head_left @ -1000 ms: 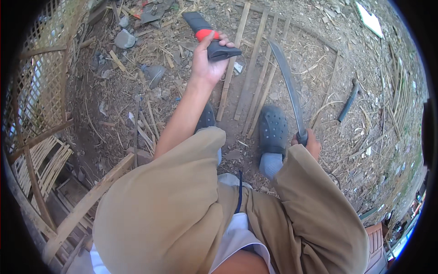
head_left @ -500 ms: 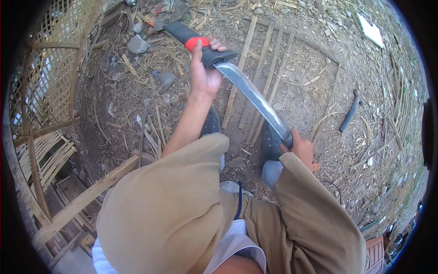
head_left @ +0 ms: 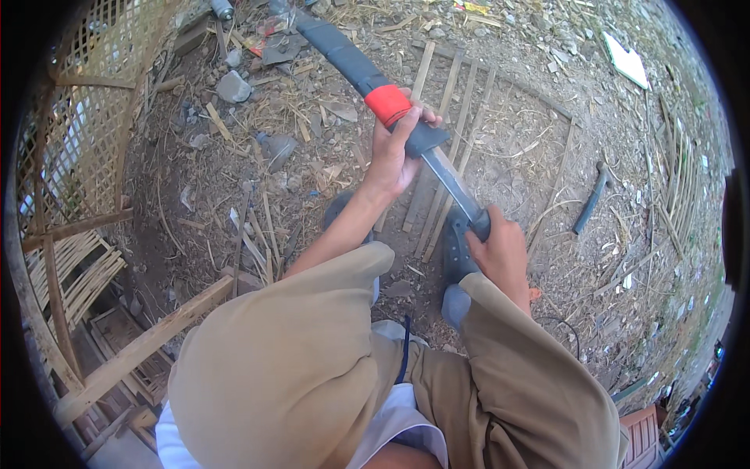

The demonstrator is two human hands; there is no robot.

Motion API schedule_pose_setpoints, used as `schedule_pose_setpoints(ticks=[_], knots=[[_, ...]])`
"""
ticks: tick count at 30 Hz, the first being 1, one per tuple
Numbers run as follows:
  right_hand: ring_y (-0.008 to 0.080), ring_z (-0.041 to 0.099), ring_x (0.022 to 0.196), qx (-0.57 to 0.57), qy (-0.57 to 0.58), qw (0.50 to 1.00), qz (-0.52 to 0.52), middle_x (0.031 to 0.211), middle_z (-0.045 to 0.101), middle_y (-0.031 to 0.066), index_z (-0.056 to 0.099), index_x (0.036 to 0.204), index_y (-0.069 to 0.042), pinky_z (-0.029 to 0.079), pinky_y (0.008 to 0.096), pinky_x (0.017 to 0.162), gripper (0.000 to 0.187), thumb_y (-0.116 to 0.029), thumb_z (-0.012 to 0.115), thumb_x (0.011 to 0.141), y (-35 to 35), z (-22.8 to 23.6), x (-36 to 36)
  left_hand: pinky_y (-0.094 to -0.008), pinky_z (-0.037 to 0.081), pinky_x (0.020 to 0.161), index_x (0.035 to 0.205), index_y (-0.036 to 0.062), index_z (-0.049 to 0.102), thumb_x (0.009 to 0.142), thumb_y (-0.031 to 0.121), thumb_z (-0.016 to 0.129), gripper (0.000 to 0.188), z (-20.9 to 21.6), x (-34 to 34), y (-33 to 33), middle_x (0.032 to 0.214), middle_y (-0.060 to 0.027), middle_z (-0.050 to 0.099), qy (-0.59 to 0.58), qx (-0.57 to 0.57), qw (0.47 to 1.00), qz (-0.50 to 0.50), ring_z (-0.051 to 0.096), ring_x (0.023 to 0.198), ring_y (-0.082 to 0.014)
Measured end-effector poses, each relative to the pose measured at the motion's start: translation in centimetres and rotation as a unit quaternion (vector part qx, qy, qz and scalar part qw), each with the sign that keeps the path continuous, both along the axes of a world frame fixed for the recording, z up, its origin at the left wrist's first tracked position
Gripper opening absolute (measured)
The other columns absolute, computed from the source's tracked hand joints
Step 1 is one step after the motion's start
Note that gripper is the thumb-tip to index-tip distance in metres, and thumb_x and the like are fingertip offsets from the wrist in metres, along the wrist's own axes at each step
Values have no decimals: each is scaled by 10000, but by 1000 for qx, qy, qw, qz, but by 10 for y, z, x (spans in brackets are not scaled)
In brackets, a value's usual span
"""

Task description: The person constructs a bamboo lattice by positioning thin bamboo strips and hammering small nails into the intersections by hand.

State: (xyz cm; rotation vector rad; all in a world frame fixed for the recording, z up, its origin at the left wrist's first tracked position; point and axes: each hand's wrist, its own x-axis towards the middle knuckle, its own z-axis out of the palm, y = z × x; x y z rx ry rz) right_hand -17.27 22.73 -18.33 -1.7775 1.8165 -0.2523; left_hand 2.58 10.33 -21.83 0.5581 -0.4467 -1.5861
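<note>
A long steel machete blade [head_left: 453, 184] is being held half inside a dark sheath with a red band [head_left: 367, 74]. Sheath mouth is being gripped by the left hand [head_left: 394, 152], fingers wrapped tight. Black handle [head_left: 478, 223] is being clenched by the right hand [head_left: 504, 254]. Long axis is running upper-left to lower-right above the bamboo slats [head_left: 449, 102] on the dirt ground [head_left: 234, 172].

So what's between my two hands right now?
In the head view, the bare stretch of the long blade spans the gap, running from the dark sheath gripped by the left hand to the handle held in the right hand.
</note>
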Motion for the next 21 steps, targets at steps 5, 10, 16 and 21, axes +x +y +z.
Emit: schedule_pose_setpoints(ticks=[5,10,16,21], knots=[[431,651,820,-5,-14,1000,-17,836,660,212,541,1053,-18,508,490,722,419,-189,776,752,-20,16,0,-372,484,921,1208,85,437,918,51,640,356,-15,15,-4,927,-48,497,88,47,994,35,537,859,-160],[332,642,868,-221,23,971,85,900,633,119,573,1020,-36,502,414,762,361,-260,751,801,-21,9,-22,-343,460,856,1001,50,493,892,42,633,177,-35,25,-4,832,-35,460,240,55,969,-20,488,790,-156],[296,662,724,-317,58,942,96,787,604,100,568,1019,-33,527,383,654,481,-440,722,813,-39,14,-2,-416,376,1138,970,94,511,989,318,589,238,3,-41,33,1039,-73,601,107,178,976,-71,555,1176,-242],[335,674,649,-273,-31,962,-8,1026,581,171,535,1079,-17,537,415,534,602,-508,732,791,-42,26,25,-470,406,1115,1018,157,510,986,376,585,234,-16,-36,23,1112,-60,610,133,134,979,-80,562,1181,-260]])
